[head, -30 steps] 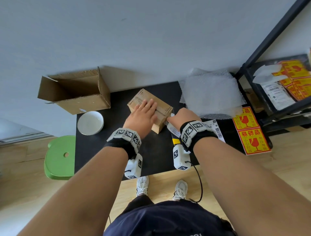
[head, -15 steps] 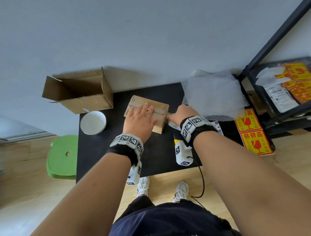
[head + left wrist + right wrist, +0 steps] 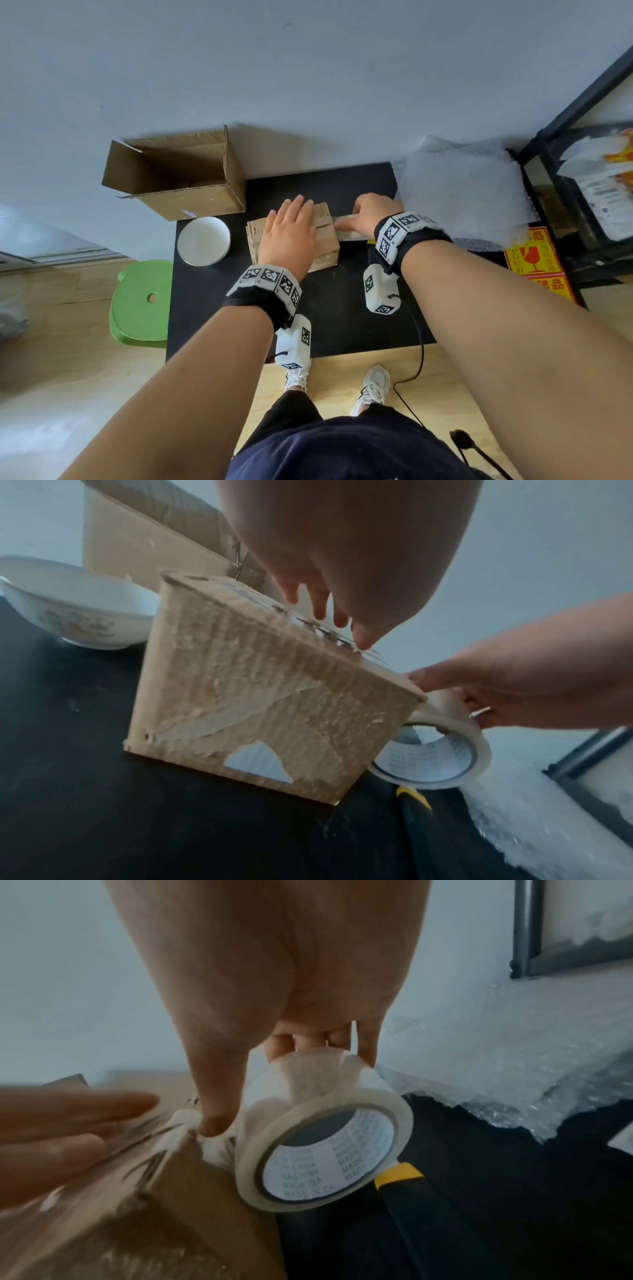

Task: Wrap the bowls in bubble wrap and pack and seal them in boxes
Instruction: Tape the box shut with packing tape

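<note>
The small closed box point(image 3: 322, 240) stood near the middle of the black table point(image 3: 329, 318), its torn side facing the table's 6 o'clock edge. The left hand point(image 3: 289, 233) lay flat on its top, fingers straight and slightly spread. At the box's 3 o'clock edge the right hand point(image 3: 368, 214) gripped the tape roll point(image 3: 322, 1153), fingers curled through the core, thumb pressing the tape onto the box rim. A white bowl point(image 3: 203, 241) sat just beside the box at 9 o'clock, an open carton point(image 3: 178, 178) at 10 o'clock overhanging the table's corner. Bubble wrap point(image 3: 459, 195) covered the 2 o'clock corner. A yellow-and-black tool point(image 3: 407, 1188) lay under the roll. Bare tabletop stretched toward 6 o'clock.
</note>
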Demonstrator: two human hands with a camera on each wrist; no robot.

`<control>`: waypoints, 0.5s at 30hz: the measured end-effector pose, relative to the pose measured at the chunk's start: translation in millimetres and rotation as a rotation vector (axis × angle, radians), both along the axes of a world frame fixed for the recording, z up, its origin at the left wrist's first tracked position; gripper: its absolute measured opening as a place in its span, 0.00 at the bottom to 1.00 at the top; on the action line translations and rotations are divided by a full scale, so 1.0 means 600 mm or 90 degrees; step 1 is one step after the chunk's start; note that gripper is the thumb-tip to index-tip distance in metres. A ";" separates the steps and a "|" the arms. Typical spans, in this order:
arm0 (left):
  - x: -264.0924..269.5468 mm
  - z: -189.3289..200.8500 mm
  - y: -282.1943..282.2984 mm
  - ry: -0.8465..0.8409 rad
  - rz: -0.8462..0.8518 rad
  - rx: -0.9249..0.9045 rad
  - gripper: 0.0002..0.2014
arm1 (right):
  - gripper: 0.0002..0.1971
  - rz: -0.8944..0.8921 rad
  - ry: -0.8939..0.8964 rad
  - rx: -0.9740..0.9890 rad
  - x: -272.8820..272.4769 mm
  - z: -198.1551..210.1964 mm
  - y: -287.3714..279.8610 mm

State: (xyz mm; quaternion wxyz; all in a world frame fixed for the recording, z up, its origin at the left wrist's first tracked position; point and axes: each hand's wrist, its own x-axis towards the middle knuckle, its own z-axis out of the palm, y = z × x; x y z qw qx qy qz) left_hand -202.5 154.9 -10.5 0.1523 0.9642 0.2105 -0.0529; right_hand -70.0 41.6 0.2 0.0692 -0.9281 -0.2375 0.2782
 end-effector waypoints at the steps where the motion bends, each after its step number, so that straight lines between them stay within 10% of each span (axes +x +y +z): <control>1: 0.007 -0.004 0.001 0.028 -0.005 -0.019 0.26 | 0.28 -0.006 0.020 0.018 0.001 0.000 -0.001; 9: 0.005 -0.028 -0.005 0.083 0.001 -0.003 0.28 | 0.13 0.005 0.064 0.076 0.015 -0.003 -0.020; 15: 0.000 -0.036 -0.021 0.060 0.055 0.012 0.28 | 0.10 0.158 -0.111 0.016 0.006 -0.012 0.004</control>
